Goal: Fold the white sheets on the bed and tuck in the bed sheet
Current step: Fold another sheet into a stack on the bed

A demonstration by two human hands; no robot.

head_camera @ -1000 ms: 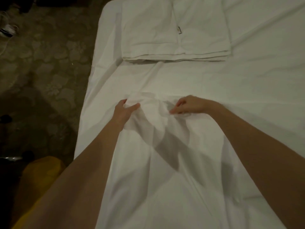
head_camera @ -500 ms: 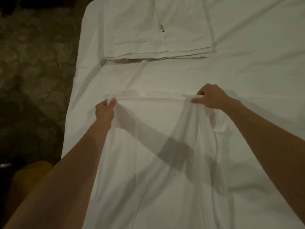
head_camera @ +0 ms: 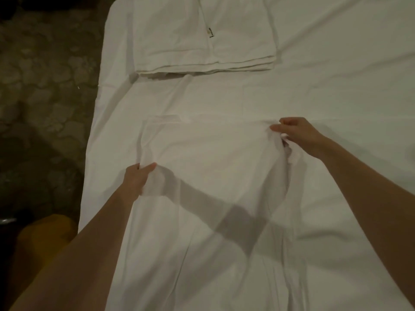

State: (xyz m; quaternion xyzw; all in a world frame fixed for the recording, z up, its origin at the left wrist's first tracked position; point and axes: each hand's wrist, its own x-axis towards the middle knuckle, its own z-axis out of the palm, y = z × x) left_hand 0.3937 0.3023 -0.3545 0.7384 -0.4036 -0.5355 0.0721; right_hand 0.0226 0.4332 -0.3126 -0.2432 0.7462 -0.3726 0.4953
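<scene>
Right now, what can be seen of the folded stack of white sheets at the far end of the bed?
The folded stack is white, thin-looking cloth, folded into a flat rectangle. Several layered edges show along its near side, and a seam runs down its top with a small tag bearing dark print too small to read. It lies flat on the bed sheet, near the bed's left edge, its far part cut off by the frame. Neither hand touches it.

Two hands, left hand (head_camera: 137, 178) and right hand (head_camera: 298, 133); one loose sheet (head_camera: 213, 176); one folded pile (head_camera: 202, 37); one bed (head_camera: 336, 75).
</scene>
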